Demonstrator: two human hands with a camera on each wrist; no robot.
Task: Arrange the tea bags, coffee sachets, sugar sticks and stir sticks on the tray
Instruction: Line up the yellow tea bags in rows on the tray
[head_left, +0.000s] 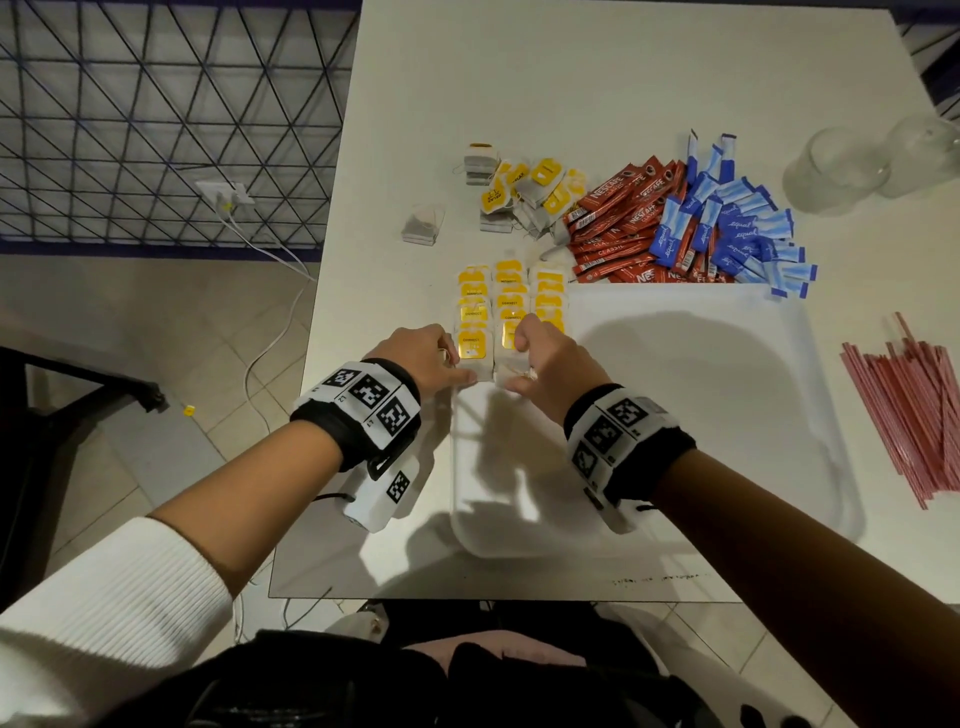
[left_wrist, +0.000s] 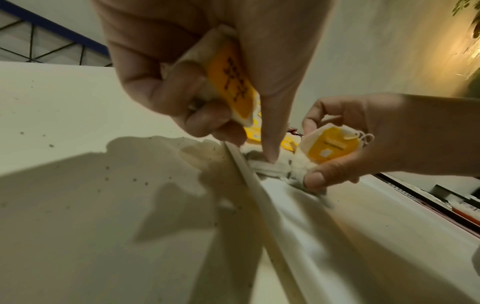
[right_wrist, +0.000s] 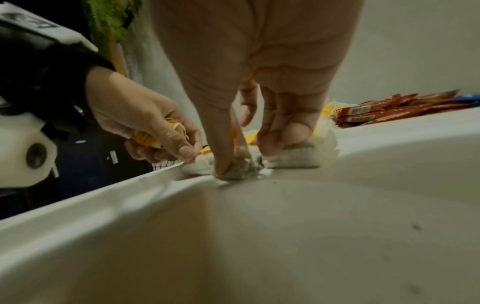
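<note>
Tea bags with yellow tags (head_left: 511, 306) lie in three overlapping columns at the far left corner of the white tray (head_left: 701, 415). My left hand (head_left: 441, 358) sits at the near end of the left column. It grips a tea bag (left_wrist: 228, 82) in curled fingers while its thumb presses down on a bag by the tray rim (left_wrist: 259, 195). My right hand (head_left: 524, 358) is at the middle column and pinches another tea bag (left_wrist: 330, 146), whose pouch (right_wrist: 239, 166) touches the tray floor. Loose tea bags (head_left: 524, 195), red coffee sachets (head_left: 618, 223), blue sugar sticks (head_left: 737, 228) and red stir sticks (head_left: 914, 405) lie on the table.
One tea bag (head_left: 423, 223) lies apart, left of the loose pile. Two clear glasses (head_left: 836, 171) stand at the back right. The table's left edge runs close to my left wrist, with a wire grid and a cable on the floor beyond.
</note>
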